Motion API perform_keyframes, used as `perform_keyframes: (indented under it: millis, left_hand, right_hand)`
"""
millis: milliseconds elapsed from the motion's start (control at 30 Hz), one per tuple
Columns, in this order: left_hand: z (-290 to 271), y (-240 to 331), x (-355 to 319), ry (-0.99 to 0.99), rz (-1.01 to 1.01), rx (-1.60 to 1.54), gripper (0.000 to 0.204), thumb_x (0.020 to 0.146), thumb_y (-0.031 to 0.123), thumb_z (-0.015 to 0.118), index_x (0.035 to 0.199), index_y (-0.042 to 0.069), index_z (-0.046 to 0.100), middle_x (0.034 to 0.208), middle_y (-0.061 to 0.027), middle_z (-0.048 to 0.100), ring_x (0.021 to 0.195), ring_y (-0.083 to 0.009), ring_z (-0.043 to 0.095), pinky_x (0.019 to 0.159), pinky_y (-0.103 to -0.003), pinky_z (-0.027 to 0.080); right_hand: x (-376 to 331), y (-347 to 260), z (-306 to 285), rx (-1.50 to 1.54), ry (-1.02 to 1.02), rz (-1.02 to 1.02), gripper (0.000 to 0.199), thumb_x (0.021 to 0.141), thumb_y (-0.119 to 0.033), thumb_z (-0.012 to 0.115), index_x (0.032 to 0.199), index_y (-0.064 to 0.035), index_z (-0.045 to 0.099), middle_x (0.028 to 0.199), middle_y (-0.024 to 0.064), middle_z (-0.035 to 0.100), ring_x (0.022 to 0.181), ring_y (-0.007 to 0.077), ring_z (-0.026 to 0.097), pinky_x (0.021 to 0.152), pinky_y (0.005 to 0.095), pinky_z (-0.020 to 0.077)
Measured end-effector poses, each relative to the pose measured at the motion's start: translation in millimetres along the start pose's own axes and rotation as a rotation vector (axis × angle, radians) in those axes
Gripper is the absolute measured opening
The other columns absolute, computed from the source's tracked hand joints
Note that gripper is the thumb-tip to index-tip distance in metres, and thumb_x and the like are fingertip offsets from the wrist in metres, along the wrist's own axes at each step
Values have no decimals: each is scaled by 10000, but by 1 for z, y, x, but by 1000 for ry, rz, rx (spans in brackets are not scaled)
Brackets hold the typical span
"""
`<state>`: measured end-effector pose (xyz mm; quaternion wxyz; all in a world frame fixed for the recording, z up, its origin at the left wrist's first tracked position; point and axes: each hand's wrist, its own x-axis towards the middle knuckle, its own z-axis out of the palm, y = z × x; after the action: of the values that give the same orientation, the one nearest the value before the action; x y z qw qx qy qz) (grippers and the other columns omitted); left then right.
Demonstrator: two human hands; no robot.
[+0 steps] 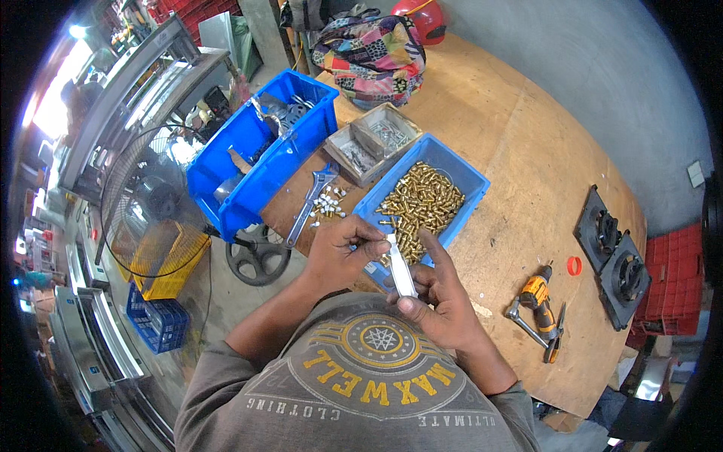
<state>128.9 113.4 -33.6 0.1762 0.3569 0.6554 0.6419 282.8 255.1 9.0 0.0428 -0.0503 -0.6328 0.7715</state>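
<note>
My right hand (437, 297) grips a slim white tube (401, 270) that narrows toward its far end. At that narrow end, the fingers of my left hand (343, 252) are pinched together; what they hold, if anything, is too small to make out. Just beyond both hands sits a blue bin (476, 197) with a heap of small brass fittings (422, 203) in it. Left of the bin, a cluster of small white pieces (329, 203) lies on the wooden table (520, 128), beside a blue adjustable wrench (310, 203).
A wooden box (380, 139) of small metal parts adjoins the bin. Behind it is a larger blue crate (256, 184). To the right lie a yellow-black drill (538, 294), a ratchet wrench (525, 324), an orange ring (575, 266) and black burner plates (614, 252). A fan (154, 196) stands at left.
</note>
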Motion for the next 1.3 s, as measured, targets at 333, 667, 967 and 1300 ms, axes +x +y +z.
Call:
perform_keyframes:
  millis: [333, 667, 967, 1300]
  left_hand:
    - [7, 19, -6, -233, 98, 277, 142, 796, 120, 781, 769, 42, 666, 782, -105, 701, 738, -215, 706, 657, -319, 537]
    - [6, 17, -16, -228, 143, 41, 170, 835, 150, 764, 837, 35, 640, 797, -88, 704, 743, -164, 699, 653, -302, 537]
    - [11, -4, -22, -165, -62, -593, 153, 912, 63, 670, 966, 20, 533, 919, -124, 676, 785, -161, 677, 666, -293, 571]
    - [6, 0, -21, -72, -168, -660, 155, 925, 96, 662, 949, 29, 524, 924, -114, 672, 792, -148, 667, 680, -284, 576]
  right_hand:
    - [11, -35, -17, 227, -70, -18, 917, 887, -109, 688, 1541, -51, 47, 1124, 205, 622, 941, 217, 641, 846, 349, 519]
    - [45, -10, -21, 190, -47, -42, 826, 936, -362, 635, 1534, -66, 149, 1166, 187, 608, 979, 227, 628, 861, 368, 499]
    - [32, 12, -5, -206, 72, -170, 561, 982, -419, 533, 1397, -46, 475, 1179, 160, 564, 1056, 250, 580, 905, 356, 461]
    - [29, 15, 5, -675, 84, -224, 434, 982, -250, 549, 1363, -44, 523, 961, 192, 527, 876, 318, 570, 789, 391, 471]
